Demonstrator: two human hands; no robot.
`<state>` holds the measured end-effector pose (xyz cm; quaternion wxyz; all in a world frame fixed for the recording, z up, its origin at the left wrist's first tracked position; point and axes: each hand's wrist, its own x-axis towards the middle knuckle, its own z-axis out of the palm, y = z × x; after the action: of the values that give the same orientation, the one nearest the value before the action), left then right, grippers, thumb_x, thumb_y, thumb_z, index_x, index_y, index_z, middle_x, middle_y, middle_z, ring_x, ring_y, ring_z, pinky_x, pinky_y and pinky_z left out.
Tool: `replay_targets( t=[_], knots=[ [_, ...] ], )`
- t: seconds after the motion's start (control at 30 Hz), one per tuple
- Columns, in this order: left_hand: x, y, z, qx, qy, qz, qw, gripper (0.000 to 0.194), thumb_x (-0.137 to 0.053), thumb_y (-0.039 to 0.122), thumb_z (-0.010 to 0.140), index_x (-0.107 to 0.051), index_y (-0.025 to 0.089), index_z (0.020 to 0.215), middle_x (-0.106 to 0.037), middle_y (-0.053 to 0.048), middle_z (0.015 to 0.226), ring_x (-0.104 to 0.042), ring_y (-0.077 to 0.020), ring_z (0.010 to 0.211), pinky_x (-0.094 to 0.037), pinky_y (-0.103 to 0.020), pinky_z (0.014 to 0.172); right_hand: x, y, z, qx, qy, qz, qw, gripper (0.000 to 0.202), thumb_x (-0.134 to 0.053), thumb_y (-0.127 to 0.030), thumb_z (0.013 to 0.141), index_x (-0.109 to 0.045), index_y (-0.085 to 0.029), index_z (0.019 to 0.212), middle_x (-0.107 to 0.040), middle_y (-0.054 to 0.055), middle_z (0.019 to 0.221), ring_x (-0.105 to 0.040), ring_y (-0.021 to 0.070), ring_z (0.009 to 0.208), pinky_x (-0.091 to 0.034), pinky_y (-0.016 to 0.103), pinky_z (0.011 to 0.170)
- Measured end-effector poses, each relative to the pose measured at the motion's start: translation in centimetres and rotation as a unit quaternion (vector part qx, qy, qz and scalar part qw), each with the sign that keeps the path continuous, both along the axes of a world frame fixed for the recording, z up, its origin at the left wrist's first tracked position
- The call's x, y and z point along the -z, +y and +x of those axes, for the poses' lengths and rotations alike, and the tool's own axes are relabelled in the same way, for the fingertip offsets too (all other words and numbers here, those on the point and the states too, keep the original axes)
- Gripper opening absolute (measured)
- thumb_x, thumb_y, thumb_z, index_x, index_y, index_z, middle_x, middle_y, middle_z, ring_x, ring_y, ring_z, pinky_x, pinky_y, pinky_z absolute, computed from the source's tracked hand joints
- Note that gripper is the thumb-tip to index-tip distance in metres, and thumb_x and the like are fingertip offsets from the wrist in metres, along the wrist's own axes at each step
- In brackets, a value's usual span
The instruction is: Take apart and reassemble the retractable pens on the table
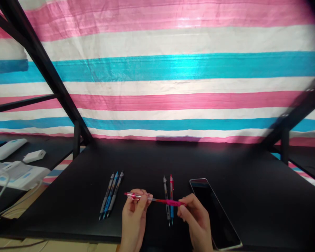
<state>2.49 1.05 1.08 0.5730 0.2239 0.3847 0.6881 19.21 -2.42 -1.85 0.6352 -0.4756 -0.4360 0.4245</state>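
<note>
A pink and clear pen [160,200] lies level across both hands, above the front of the black table. My left hand [136,213] pinches it near its clear end with the clip. At the other end, the fingertips of my right hand [195,215] close around the pink grip and hide the tip. Between the hands, a grey pen [166,201] and a pen with a red top and blue grip [171,196] lie side by side on the table. To the left of my left hand, a blue pen [110,196] lies between two grey pens.
A smartphone [215,213] with a dark screen lies beside my right hand, partly behind it. Black frame bars [47,66] rise at both sides of the table [147,161]. White power strips and cables [21,175] sit at the left, and a striped sheet [173,66] hangs behind.
</note>
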Motion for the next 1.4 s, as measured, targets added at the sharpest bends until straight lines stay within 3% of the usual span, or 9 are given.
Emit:
replay_targets(
  t=[0.2, 0.43, 0.67, 0.93, 1.07, 1.13, 1.2, 1.3, 1.4],
  knots=[
    [0.2, -0.2, -0.2, 0.04, 0.016, 0.015, 0.999, 0.023, -0.091, 0.027, 0.068, -0.072, 0.019, 0.077, -0.065, 0.0, 0.085, -0.068, -0.0134, 0.077, -0.057, -0.023, 0.076, -0.5, 0.3, -0.6, 0.001, -0.17, 0.058, 0.984, 0.007, -0.066, -0.023, 0.093, -0.073, -0.02, 0.095, -0.072, 0.005, 0.082, -0.067, 0.0177, 0.07, -0.051, 0.023, 0.06],
    [0.1, 0.0, 0.0, 0.053, 0.034, 0.017, 0.998, 0.024, -0.092, 0.028, 0.067, -0.071, 0.018, 0.075, -0.065, 0.0, 0.083, -0.068, -0.0142, 0.076, -0.057, -0.024, 0.076, -1.2, 0.5, -0.8, 0.017, -0.163, 0.127, 0.978, 0.014, -0.064, -0.012, 0.09, -0.073, -0.023, 0.09, -0.074, 0.003, 0.082, -0.073, 0.0179, 0.074, -0.055, 0.02, 0.061],
    [-0.1, -0.2, -0.1, 0.069, 0.038, 0.023, 0.997, 0.024, -0.091, 0.027, 0.068, -0.07, 0.018, 0.076, -0.066, -0.001, 0.083, -0.069, -0.0146, 0.077, -0.057, -0.025, 0.076, -1.2, 0.3, -0.9, 0.012, -0.19, 0.076, 0.979, 0.009, -0.064, -0.021, 0.092, -0.073, -0.021, 0.088, -0.071, 0.002, 0.075, -0.069, 0.0167, 0.064, -0.051, 0.022, 0.058],
    [-0.4, -0.4, -0.1, 0.08, 0.042, 0.016, 0.996, 0.025, -0.091, 0.03, 0.067, -0.071, 0.018, 0.074, -0.066, -0.001, 0.081, -0.069, -0.0153, 0.077, -0.057, -0.025, 0.076, -2.0, 0.4, -0.9, -0.031, -0.235, 0.054, 0.97, 0.041, -0.051, -0.03, 0.101, -0.058, -0.02, 0.062, -0.06, -0.001, 0.059, -0.06, 0.0125, 0.054, -0.044, 0.019, 0.053],
    [-0.2, -0.2, 0.0, 0.039, 0.034, 0.007, 0.999, 0.027, -0.093, 0.032, 0.065, -0.072, 0.018, 0.075, -0.066, -0.001, 0.083, -0.067, -0.014, 0.076, -0.056, -0.023, 0.074, -1.6, 0.5, -1.0, -0.027, -0.185, 0.041, 0.982, 0.013, -0.063, -0.03, 0.095, -0.07, -0.02, 0.098, -0.072, 0.0, 0.072, -0.068, 0.0155, 0.062, -0.05, 0.02, 0.059],
    [-0.1, -0.2, 0.0, 0.033, 0.033, 0.006, 0.999, 0.028, -0.093, 0.033, 0.065, -0.071, 0.018, 0.075, -0.065, -0.001, 0.083, -0.067, -0.014, 0.076, -0.056, -0.023, 0.074, -1.5, 0.5, -1.0, -0.016, -0.177, 0.049, 0.983, 0.016, -0.066, -0.028, 0.093, -0.07, -0.021, 0.106, -0.075, 0.002, 0.081, -0.072, 0.017, 0.069, -0.052, 0.02, 0.063],
    [-0.2, -0.2, 0.0, 0.045, 0.038, 0.007, 0.998, 0.027, -0.092, 0.032, 0.067, -0.071, 0.018, 0.075, -0.065, -0.001, 0.082, -0.067, -0.0145, 0.076, -0.056, -0.024, 0.075, -1.5, 0.4, -0.9, -0.011, -0.19, 0.052, 0.98, 0.012, -0.062, -0.028, 0.095, -0.071, -0.021, 0.092, -0.073, 0.002, 0.078, -0.071, 0.0168, 0.069, -0.051, 0.02, 0.063],
    [-0.4, -0.4, 0.0, 0.066, 0.051, 0.009, 0.996, 0.025, -0.091, 0.03, 0.068, -0.07, 0.018, 0.076, -0.065, -0.001, 0.082, -0.068, -0.0153, 0.076, -0.056, -0.026, 0.076, -1.7, 0.2, -0.8, -0.014, -0.221, 0.043, 0.974, 0.036, -0.052, -0.03, 0.101, -0.065, -0.02, 0.07, -0.064, 0.0, 0.064, -0.063, 0.0139, 0.059, -0.047, 0.02, 0.057],
    [-0.4, -0.4, -0.1, 0.059, 0.055, 0.013, 0.997, 0.025, -0.091, 0.031, 0.068, -0.071, 0.018, 0.076, -0.065, -0.001, 0.084, -0.068, -0.0151, 0.076, -0.056, -0.025, 0.076, -1.9, 0.2, -0.9, -0.022, -0.218, 0.037, 0.975, 0.041, -0.047, -0.032, 0.103, -0.062, -0.02, 0.067, -0.061, 0.0, 0.062, -0.061, 0.0135, 0.056, -0.045, 0.021, 0.056]
  ],
)
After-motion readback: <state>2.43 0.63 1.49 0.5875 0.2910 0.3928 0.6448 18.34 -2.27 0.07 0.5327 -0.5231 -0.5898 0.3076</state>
